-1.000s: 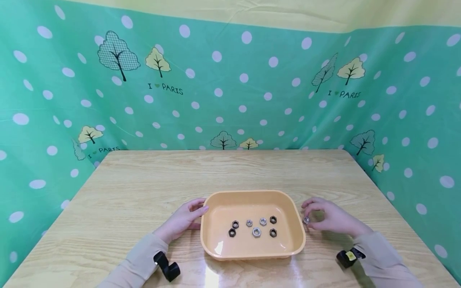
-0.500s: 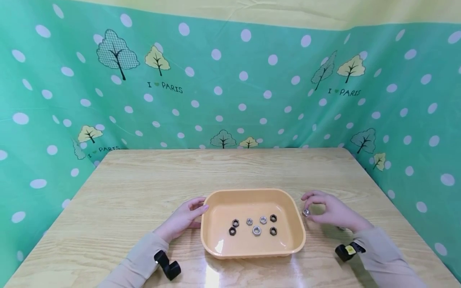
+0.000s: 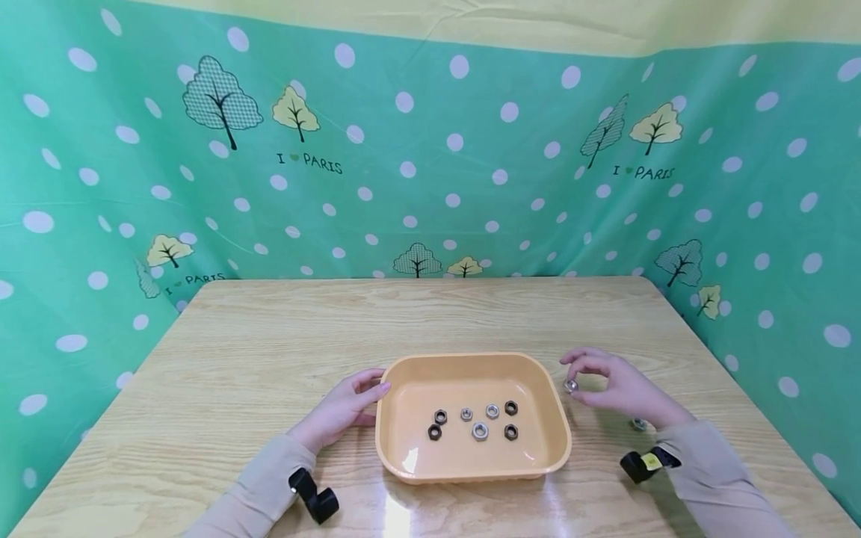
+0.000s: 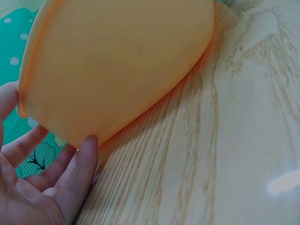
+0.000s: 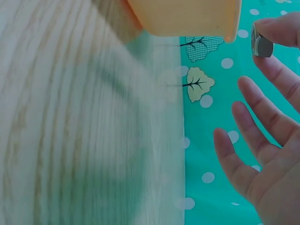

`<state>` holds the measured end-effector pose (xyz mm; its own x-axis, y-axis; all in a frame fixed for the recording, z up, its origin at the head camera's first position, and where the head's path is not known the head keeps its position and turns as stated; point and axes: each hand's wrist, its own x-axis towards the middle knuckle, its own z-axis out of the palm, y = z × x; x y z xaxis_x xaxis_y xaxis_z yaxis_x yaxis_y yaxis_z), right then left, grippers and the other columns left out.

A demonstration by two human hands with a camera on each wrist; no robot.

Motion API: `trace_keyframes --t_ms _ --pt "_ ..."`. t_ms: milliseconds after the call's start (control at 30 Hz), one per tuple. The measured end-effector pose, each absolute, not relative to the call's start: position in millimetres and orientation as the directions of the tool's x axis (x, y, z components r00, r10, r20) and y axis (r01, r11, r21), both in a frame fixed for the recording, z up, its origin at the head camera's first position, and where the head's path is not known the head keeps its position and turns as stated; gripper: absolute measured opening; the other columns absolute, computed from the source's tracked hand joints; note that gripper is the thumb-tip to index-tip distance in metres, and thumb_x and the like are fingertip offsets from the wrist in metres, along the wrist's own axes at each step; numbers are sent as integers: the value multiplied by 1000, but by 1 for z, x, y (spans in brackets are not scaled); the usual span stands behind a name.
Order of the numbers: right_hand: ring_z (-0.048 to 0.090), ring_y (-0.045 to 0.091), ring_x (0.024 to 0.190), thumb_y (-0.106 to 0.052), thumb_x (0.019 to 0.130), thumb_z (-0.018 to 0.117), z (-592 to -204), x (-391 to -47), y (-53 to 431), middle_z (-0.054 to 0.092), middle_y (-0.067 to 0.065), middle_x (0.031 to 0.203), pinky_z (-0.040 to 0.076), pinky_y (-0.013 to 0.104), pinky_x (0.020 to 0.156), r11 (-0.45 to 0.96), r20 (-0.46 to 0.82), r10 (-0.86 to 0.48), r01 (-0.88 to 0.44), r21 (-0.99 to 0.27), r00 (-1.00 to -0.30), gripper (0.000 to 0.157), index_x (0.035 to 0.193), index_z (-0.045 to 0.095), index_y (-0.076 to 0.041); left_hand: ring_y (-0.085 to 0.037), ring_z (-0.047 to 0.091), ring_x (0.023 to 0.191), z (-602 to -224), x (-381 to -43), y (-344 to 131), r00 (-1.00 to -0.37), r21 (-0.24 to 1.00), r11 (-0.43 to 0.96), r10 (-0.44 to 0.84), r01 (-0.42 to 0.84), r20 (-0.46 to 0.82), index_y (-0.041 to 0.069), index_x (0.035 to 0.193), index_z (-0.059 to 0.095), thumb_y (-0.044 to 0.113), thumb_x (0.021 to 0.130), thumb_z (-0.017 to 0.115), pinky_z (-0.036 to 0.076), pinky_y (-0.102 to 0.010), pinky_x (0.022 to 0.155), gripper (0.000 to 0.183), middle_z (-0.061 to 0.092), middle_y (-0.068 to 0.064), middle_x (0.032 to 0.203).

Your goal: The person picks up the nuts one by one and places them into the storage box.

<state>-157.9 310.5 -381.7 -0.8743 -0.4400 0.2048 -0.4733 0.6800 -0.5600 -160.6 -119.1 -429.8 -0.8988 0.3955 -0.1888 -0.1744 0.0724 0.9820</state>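
Note:
An orange plastic bin (image 3: 473,467) stands on the table with several hex nuts lying loose on its floor, among them a large silver nut (image 3: 480,431) and a dark nut (image 3: 435,432). My left hand (image 3: 341,411) holds the bin's left end; its thumb (image 4: 8,99) lies at the rim while other fingers rest against the outer wall. Just outside the bin's right side, my right hand (image 3: 622,385) pinches a silver hex nut (image 5: 263,43) between thumb and index finger. The remaining right fingers are spread and relaxed.
Another nut (image 3: 638,424) lies on the wooden table (image 3: 303,321) beside the right wrist. Wrist cameras in black mounts sit on both sleeves. A green dotted curtain (image 3: 430,187) hangs behind and along the sides of the table.
My right hand has lifted the pinched nut and shifted slightly away toward the table's back. The nut near the right wrist has come into view. My left hand and the bin stay put.

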Motion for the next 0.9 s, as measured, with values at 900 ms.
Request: trace_keyframes --t_ms 900 --pt "53 28 113 -8 77 76 -352 -172 275 62 6 117 48 49 94 609 207 -504 -515 -603 -839 23 88 64 -24 -19 60 104 -429 -160 -120 -902 979 84 380 -186 -204 -8 139 34 29 95 56 56 -42 85 61 42 -28 135"
